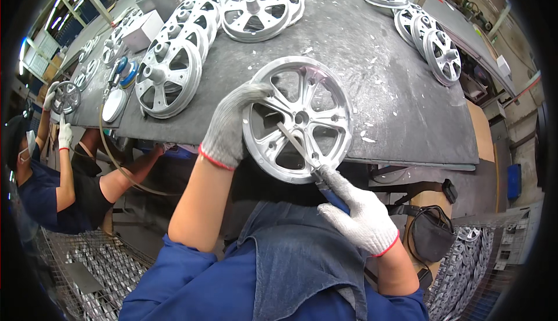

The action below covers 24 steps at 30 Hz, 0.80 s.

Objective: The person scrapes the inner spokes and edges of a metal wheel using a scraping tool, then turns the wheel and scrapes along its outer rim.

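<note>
A cast-metal spoked wheel (300, 117) is held tilted at the table's near edge. My left hand (231, 120), in a grey-white knit glove with a red cuff, is closed around its left rim, the fingertips hidden among the spokes. In my gloved right hand (363, 219) is a hand file (296, 142) with a blue handle. Its narrow flat blade lies over the wheel's lower spokes, with the tip near the hub. Whether the blade touches the metal, I cannot tell.
Stacked wheels stand at the table's left (165, 80), back (256, 10) and right (442, 56). A blue-topped sander (125, 71) lies at left, its hose hanging off the edge. White flakes dot the dark tabletop (401, 106). A co-worker (49, 176) handles another wheel far left; a black bag (431, 234) sits lower right.
</note>
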Each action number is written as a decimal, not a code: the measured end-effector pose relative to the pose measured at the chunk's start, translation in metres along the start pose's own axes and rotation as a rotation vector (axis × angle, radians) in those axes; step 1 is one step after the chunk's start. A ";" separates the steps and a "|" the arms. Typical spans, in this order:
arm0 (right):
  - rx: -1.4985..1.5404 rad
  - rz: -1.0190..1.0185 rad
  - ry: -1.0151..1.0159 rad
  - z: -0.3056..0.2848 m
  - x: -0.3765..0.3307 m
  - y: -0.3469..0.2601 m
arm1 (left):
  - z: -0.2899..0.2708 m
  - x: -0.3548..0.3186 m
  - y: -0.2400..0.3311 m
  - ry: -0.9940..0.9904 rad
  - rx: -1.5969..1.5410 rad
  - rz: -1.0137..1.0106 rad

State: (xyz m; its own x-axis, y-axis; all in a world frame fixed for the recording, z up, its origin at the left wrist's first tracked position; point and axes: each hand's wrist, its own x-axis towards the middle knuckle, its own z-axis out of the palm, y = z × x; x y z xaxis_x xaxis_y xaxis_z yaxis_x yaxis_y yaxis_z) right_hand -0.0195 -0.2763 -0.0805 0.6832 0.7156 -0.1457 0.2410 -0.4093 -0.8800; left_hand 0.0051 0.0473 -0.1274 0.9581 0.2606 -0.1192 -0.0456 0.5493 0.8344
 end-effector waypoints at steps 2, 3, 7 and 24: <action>0.163 0.053 -0.063 0.008 0.000 0.005 | 0.013 0.001 0.012 -0.064 -0.129 -0.089; 0.126 0.068 -0.115 0.010 -0.002 0.006 | 0.020 0.002 0.015 -0.129 -0.256 -0.183; 0.119 -0.002 -0.102 0.015 -0.008 0.003 | 0.031 0.006 -0.016 -0.129 -0.342 0.110; 0.174 0.099 0.150 0.004 0.011 0.010 | 0.008 -0.008 -0.004 0.087 -0.197 -0.024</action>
State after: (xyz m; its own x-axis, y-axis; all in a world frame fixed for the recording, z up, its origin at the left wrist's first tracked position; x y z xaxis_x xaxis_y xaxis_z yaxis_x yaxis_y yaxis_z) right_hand -0.0124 -0.2703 -0.0927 0.7954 0.5793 -0.1782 0.0537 -0.3602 -0.9313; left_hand -0.0004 0.0364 -0.1251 0.9319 0.3084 -0.1910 -0.0857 0.6988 0.7101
